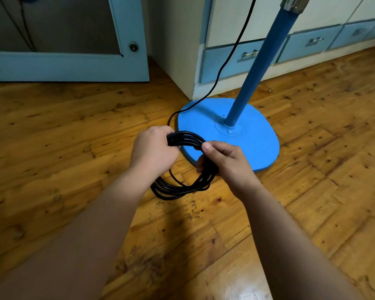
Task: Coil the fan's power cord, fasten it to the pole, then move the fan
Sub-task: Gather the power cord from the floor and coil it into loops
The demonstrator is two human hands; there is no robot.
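Note:
The black power cord [178,187] is wound into a coil of several loops held just above the floor. My left hand [154,148] grips the coil's upper left side. My right hand [223,161] grips its right side, thumb on top. A loose length of cord [225,61] runs from the coil over the blue fan base [258,146] and up out of view. The blue pole [258,63] rises tilted from the base, with a chrome collar at the top. The fan head is out of view.
A cream cabinet with blue drawers [232,59] stands right behind the fan base. A blue-framed door [126,40] sits at the back left. Wooden parquet floor [52,148] stretches left, right and toward me.

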